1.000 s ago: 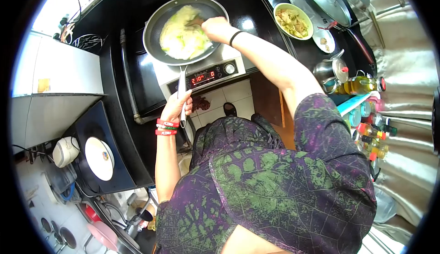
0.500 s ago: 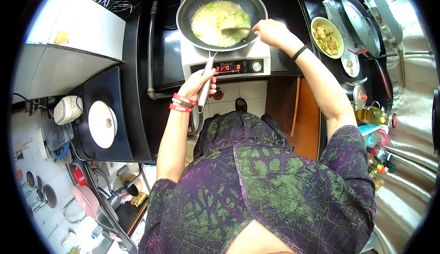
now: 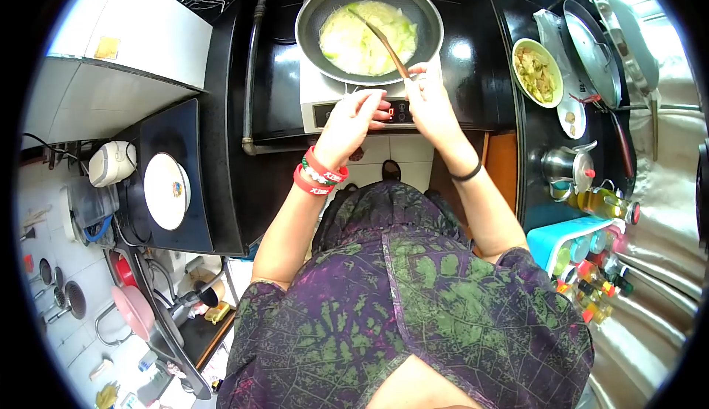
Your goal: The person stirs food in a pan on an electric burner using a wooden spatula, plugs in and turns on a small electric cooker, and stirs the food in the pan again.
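A deep grey wok (image 3: pixel 309 51) sits on the white induction cooker (image 3: pixel 319 106). Pale broth with thin noodles and light green vegetable pieces (image 3: pixel 369 40) fills its bottom. My right hand (image 3: pixel 428 106) is closed around the lower end of a wooden spatula (image 3: pixel 385 43), which slants over the wok with its far end above the food. My left hand (image 3: pixel 353 125), wearing red wristbands, hovers over the front of the cooker below the wok's rim. Its fingers point right and look apart, with nothing visible in them. The wok's long handle is mostly hidden beneath this hand and forearm.
On the right counter are a bowl of cooked food (image 3: pixel 537 73), a small white dish (image 3: pixel 572 119), a lid (image 3: pixel 591 51), a metal kettle (image 3: pixel 561 165) and a blue caddy (image 3: pixel 550 243) with bottles. A white plate (image 3: pixel 164 195) lies at left; a pipe (image 3: pixel 255 69) runs beside the cooker.
My left hand has let go of the wok handle and moved right and up. My right hand has drawn back toward me, lifting the spatula from stirring to a slant over the wok.
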